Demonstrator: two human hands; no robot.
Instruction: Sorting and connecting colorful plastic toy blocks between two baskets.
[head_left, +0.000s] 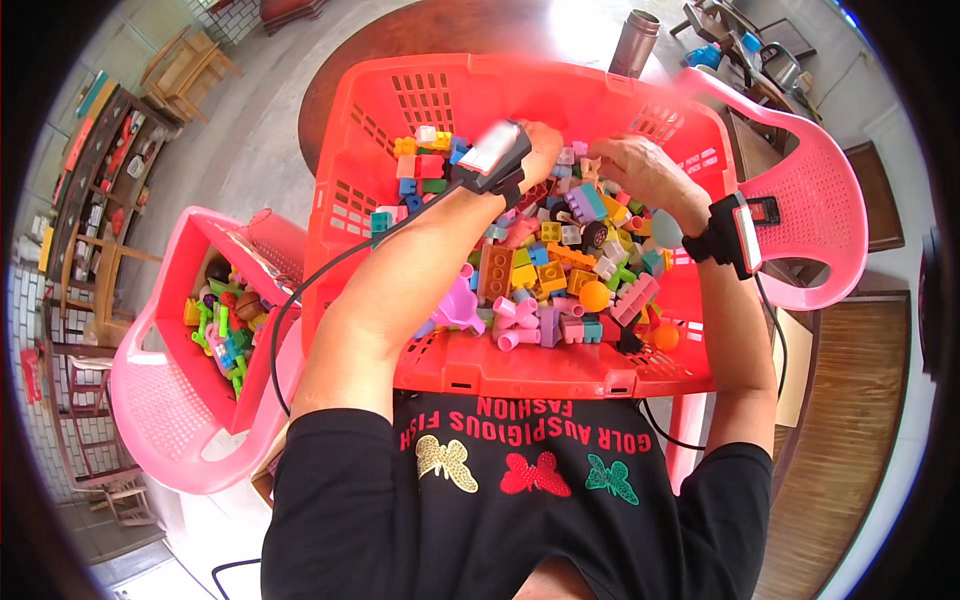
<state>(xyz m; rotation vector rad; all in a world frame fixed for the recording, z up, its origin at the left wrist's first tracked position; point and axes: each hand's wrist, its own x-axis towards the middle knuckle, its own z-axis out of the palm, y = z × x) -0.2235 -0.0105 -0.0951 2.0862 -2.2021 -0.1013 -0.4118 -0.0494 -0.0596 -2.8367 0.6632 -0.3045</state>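
A red plastic basket (480, 375) with slotted walls stands before me, holding many toy building bricks. My left hand (546, 146) is inside it near the far wall; its fingers are blurred and partly hidden behind a wrist-strapped device (493, 156). To its right, my right hand (641, 166) reaches down with bent fingers beside a peach brick (590, 169); whether it grips it cannot be told. Among the bricks lie a purple-and-teal block (585, 202), a brown brick (496, 271), a black toy wheel (595, 235), an orange ball (594, 296) and a lilac toy piece (457, 304).
At left, a pink plastic chair (161, 397) bears a red bin (176, 315) of mixed toys. Another pink chair (817, 187) stands at right. Behind the basket is a round wooden table (330, 97) with a metal flask (634, 45). Cables (330, 262) trail from both wrist devices.
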